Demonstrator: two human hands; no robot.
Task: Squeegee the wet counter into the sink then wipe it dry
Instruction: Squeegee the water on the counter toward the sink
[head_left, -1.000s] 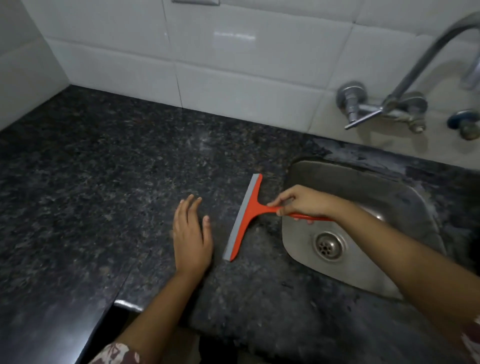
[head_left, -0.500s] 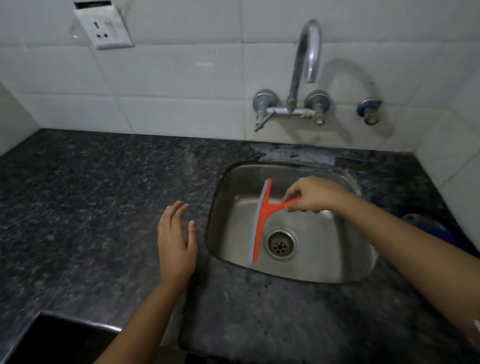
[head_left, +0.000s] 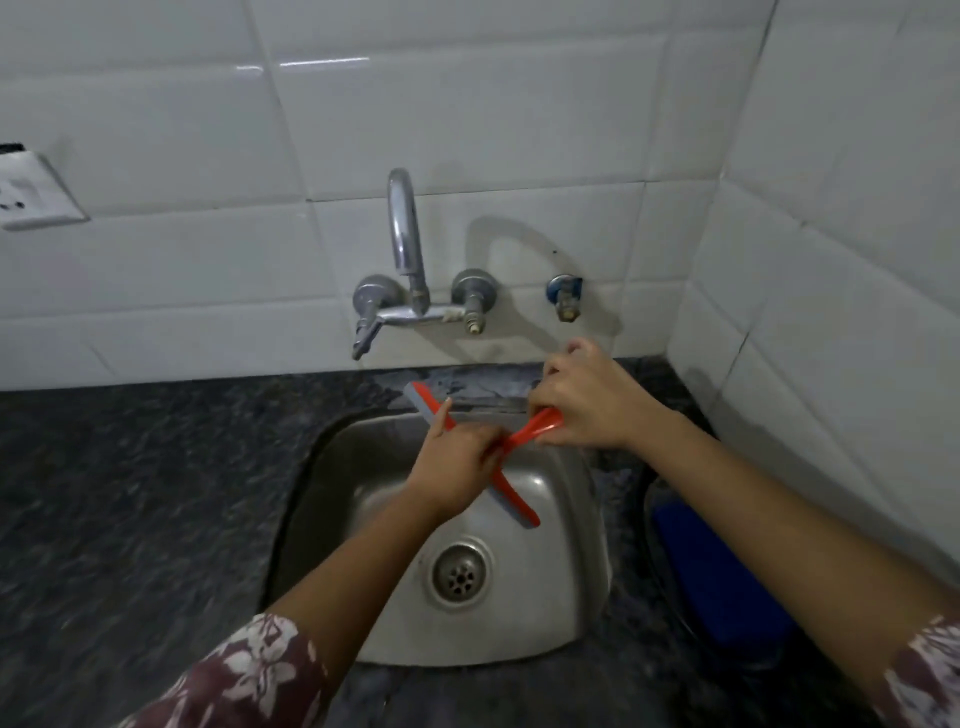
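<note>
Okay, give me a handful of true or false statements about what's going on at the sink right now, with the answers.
1. Both hands are on the squeegee. True: the left hand holds the blade bar and the right hand holds the handle.
2. The squeegee is lying flat on the counter. False: it is held over the sink, its far end reaching the back rim.
3. Water is running from the tap. False: no stream shows.
4. A blue object sits to the right of the sink. True.
5. The squeegee is green. False: it is orange-red with a grey blade edge.
</note>
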